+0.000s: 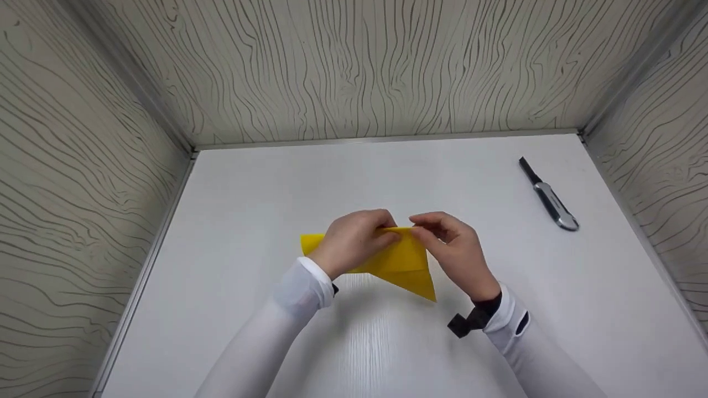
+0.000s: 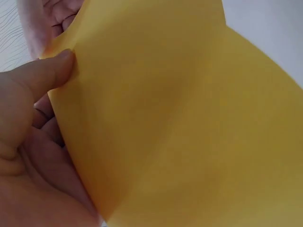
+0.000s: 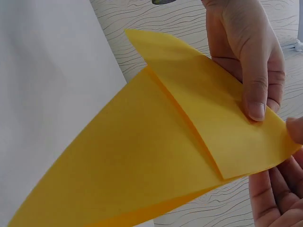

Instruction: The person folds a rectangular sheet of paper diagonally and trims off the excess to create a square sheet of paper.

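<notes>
Between both hands, raised over the white table, is a folded sheet of yellow paper [image 1: 406, 257]. My left hand [image 1: 357, 237] pinches its top edge, thumb on the near face and fingers behind. At the right end of that edge, my right hand [image 1: 453, 246] pinches the paper between thumb and fingers. One pointed corner hangs down toward the near side. In the right wrist view, a folded flap of the yellow paper [image 3: 213, 104] overlaps a longer layer, with the left thumb pressing on the flap. Yellow paper [image 2: 161, 113] fills most of the left wrist view.
A utility knife [image 1: 553, 204] with a grey and black handle lies at the right back of the white table [image 1: 354, 177]. Wood-grain patterned panels [image 1: 354, 66] enclose the table at the back and both sides.
</notes>
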`<control>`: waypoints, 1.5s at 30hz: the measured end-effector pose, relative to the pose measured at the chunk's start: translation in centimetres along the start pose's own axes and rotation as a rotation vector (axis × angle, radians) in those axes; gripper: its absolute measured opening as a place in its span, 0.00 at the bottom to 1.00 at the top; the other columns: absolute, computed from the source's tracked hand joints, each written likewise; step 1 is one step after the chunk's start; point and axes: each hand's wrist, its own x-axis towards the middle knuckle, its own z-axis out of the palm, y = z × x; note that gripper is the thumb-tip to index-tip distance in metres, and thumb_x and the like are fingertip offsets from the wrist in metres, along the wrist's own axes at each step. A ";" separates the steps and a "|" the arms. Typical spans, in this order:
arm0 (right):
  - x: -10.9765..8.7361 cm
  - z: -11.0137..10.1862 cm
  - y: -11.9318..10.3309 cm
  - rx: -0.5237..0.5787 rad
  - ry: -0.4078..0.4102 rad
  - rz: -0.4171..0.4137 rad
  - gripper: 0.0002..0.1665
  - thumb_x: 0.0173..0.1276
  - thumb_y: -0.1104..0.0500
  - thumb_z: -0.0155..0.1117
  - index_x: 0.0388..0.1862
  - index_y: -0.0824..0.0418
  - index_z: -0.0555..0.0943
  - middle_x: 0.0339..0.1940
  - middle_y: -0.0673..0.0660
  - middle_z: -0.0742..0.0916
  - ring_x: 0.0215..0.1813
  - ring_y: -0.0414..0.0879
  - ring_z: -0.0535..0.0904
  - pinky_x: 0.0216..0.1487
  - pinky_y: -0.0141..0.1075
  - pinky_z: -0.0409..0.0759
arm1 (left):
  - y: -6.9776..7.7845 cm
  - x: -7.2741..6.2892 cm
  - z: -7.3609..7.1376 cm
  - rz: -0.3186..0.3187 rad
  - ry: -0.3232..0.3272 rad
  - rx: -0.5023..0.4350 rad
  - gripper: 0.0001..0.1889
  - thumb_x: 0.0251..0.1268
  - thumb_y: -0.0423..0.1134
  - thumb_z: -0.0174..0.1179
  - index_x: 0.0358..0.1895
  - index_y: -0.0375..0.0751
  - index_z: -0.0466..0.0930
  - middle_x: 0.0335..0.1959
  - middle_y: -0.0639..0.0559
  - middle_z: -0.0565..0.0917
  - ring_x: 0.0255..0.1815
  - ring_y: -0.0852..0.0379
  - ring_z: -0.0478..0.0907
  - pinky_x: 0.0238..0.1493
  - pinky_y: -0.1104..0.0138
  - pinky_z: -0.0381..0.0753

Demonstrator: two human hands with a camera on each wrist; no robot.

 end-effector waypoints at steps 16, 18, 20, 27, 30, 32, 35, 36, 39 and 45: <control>0.0 0.3 0.2 -0.028 0.039 -0.058 0.03 0.74 0.61 0.66 0.41 0.58 0.86 0.37 0.54 0.86 0.37 0.50 0.78 0.41 0.31 0.79 | 0.5 0.4 0.7 0.077 0.010 -0.013 0.12 0.75 0.53 0.59 0.49 0.54 0.87 0.38 0.67 0.85 0.35 0.64 0.77 0.47 0.70 0.79; 0.1 0.3 0.3 -0.021 0.043 -0.073 0.03 0.73 0.61 0.66 0.42 0.57 0.86 0.37 0.53 0.87 0.37 0.50 0.78 0.40 0.31 0.79 | 0.6 0.5 0.8 0.102 0.019 0.003 0.14 0.77 0.54 0.55 0.48 0.54 0.86 0.37 0.67 0.84 0.33 0.64 0.77 0.46 0.70 0.79; 0.1 0.4 0.4 -0.007 0.042 -0.082 0.03 0.73 0.61 0.66 0.42 0.57 0.86 0.37 0.54 0.87 0.36 0.50 0.78 0.39 0.31 0.79 | 0.5 0.6 0.9 0.119 0.015 0.029 0.15 0.79 0.55 0.52 0.48 0.53 0.85 0.35 0.66 0.83 0.32 0.63 0.76 0.44 0.70 0.78; -0.1 0.4 0.6 0.059 0.014 -0.037 0.04 0.73 0.63 0.66 0.40 0.58 0.87 0.37 0.56 0.87 0.35 0.51 0.78 0.38 0.32 0.79 | 0.2 0.4 1.1 0.136 -0.008 0.076 0.12 0.81 0.51 0.53 0.44 0.52 0.84 0.30 0.64 0.80 0.29 0.62 0.74 0.39 0.71 0.77; -0.2 0.5 0.7 0.074 0.014 -0.023 0.03 0.73 0.63 0.66 0.40 0.59 0.87 0.37 0.57 0.87 0.36 0.52 0.78 0.39 0.32 0.79 | 0.1 0.3 1.2 0.169 -0.003 0.117 0.11 0.81 0.50 0.53 0.42 0.52 0.82 0.27 0.63 0.78 0.27 0.62 0.72 0.35 0.71 0.75; -0.3 0.5 0.8 0.076 0.015 -0.022 0.03 0.73 0.63 0.66 0.40 0.59 0.87 0.37 0.57 0.87 0.36 0.52 0.78 0.39 0.32 0.79 | 0.1 0.4 1.2 0.182 -0.001 0.135 0.11 0.81 0.50 0.53 0.41 0.52 0.81 0.26 0.62 0.77 0.26 0.62 0.72 0.34 0.71 0.75; -0.3 0.5 0.9 0.069 0.027 -0.026 0.03 0.73 0.63 0.66 0.42 0.60 0.86 0.37 0.57 0.87 0.36 0.52 0.78 0.40 0.32 0.80 | 0.0 0.4 1.4 0.178 -0.004 0.141 0.12 0.81 0.51 0.51 0.42 0.52 0.81 0.26 0.62 0.76 0.26 0.62 0.72 0.34 0.71 0.75; -0.3 0.5 0.9 0.064 0.036 -0.033 0.03 0.74 0.63 0.66 0.42 0.60 0.86 0.38 0.57 0.87 0.36 0.52 0.78 0.39 0.32 0.80 | 0.0 0.4 1.4 0.172 -0.007 0.142 0.12 0.81 0.51 0.51 0.44 0.52 0.81 0.26 0.62 0.76 0.27 0.62 0.72 0.35 0.71 0.75; -0.2 0.4 0.9 0.048 0.063 -0.052 0.03 0.74 0.64 0.65 0.43 0.60 0.86 0.38 0.56 0.86 0.36 0.52 0.78 0.39 0.32 0.80 | -0.2 0.3 1.5 0.144 -0.015 0.142 0.13 0.82 0.52 0.49 0.47 0.52 0.80 0.26 0.62 0.76 0.27 0.62 0.72 0.35 0.70 0.75; -0.3 0.2 0.9 -0.001 0.078 -0.075 0.03 0.74 0.63 0.66 0.42 0.59 0.86 0.38 0.54 0.86 0.37 0.51 0.79 0.40 0.32 0.80 | -0.4 0.2 1.6 0.155 0.003 0.152 0.14 0.82 0.53 0.49 0.44 0.52 0.80 0.26 0.63 0.77 0.26 0.62 0.72 0.34 0.71 0.76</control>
